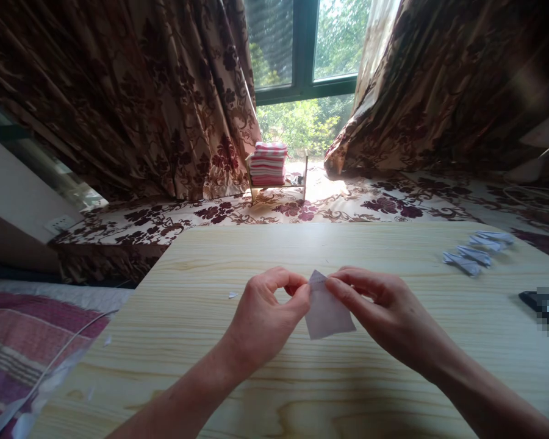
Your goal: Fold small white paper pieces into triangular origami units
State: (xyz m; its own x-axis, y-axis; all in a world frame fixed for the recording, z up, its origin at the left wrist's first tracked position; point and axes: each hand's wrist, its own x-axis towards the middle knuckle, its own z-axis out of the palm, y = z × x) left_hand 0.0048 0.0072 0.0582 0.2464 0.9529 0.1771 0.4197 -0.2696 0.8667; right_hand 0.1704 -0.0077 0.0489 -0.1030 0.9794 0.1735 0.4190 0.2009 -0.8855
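Between my two hands is a small sheet of paper [330, 314], pale and with a pointed top, held up above the wooden table. My left hand [269, 311] pinches its left edge near the top between thumb and forefinger. On the other side, my right hand [384, 305] pinches the upper right edge the same way. Faint print shows near the paper's tip, and its lower edge hangs free. Several folded paper pieces [461, 263] lie in a group at the table's far right.
A phone-like dark object [533, 300], partly blurred out, lies at the right edge of the table [201, 378]. A tiny paper scrap [233, 295] is left of my hands. Beyond the table, a small rack [305, 177] holds folded striped cloths [268, 164] before the window.
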